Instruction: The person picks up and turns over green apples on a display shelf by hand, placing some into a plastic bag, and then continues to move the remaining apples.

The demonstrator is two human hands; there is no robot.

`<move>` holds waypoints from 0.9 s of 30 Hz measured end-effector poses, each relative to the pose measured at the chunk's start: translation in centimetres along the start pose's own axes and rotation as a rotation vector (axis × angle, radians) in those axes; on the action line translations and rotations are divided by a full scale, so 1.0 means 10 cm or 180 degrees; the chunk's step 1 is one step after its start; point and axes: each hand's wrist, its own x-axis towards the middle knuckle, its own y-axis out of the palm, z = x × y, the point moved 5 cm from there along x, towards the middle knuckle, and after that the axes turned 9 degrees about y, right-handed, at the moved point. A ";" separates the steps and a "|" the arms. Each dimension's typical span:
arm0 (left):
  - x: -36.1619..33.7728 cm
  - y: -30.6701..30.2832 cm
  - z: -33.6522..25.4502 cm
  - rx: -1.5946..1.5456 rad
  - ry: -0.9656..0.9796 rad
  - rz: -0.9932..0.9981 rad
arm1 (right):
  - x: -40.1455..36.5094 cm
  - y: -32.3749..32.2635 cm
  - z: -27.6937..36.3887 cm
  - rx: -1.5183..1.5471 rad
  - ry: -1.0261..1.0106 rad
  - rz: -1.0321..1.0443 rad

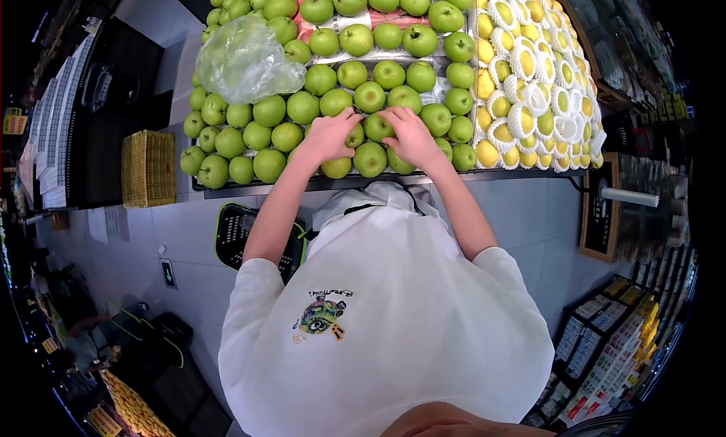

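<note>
Green apples lie in rows on the display stand, and both my hands are among those near its front edge. My left hand [330,139] is curled around the side of a green apple [354,137], partly covering it. Just to the right, my right hand [412,140] has its thumb and fingers bent about another green apple [376,127]. Both apples sit in the row, close together. Directly in front of my hands is one more apple [370,160] at the edge.
A crumpled clear plastic bag [246,62] lies on the apples at the left. Yellow fruit in white foam nets [523,62] fills the right side. A black basket [236,233] stands on the floor by me, and a wicker bin [148,169] is further left.
</note>
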 end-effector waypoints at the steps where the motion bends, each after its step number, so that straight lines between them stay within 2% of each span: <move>1: -0.03 -0.01 -0.01 -0.0079 -0.0039 -0.0026 | -0.01 -0.02 0.02 0.0008 0.0018 -0.0008; 9: -0.11 -0.03 0.03 -0.0244 -0.0107 -0.0286 | -0.02 0.11 0.05 -0.0833 -0.0129 -0.0247; 11: -0.22 -0.14 0.02 -0.0487 -0.0010 -0.0796 | -0.01 0.14 0.06 -0.0820 -0.0060 -0.0231; 12: -0.25 -0.15 0.03 -0.0488 -0.0007 -0.0782 | 0.00 0.15 0.06 -0.0817 -0.0019 -0.0220; 14: -0.35 -0.22 0.11 -0.1500 -0.0160 -0.1362 | 0.02 0.16 0.06 -0.0833 0.0022 -0.0148; 15: -0.38 -0.25 0.12 -0.1856 -0.0302 -0.1350 | 0.03 0.17 0.06 -0.0859 0.0050 -0.0078; 16: -0.39 -0.24 0.14 -0.1852 -0.0308 -0.1345 | 0.04 0.17 0.04 -0.0850 0.0050 -0.0077; 18: -0.43 -0.19 0.24 -0.2632 -0.0466 -0.1804 | 0.04 0.17 0.02 -0.0805 -0.0007 0.0077; 22: -0.45 -0.01 0.30 -0.3162 -0.0477 -0.2136 | 0.07 -0.02 0.17 -0.0753 -0.0084 0.0294; 24: -0.41 0.11 0.25 -0.4830 -0.0602 -0.2248 | 0.10 -0.24 0.43 0.0717 -0.0420 0.0171; 25: -0.40 0.12 0.23 -0.4838 -0.0612 -0.2242 | 0.12 -0.19 0.45 0.0720 -0.0411 0.0180; 27: -0.33 0.15 0.17 -0.5878 -0.0303 -0.2087 | 0.22 -0.11 0.44 0.2342 -0.0301 0.0556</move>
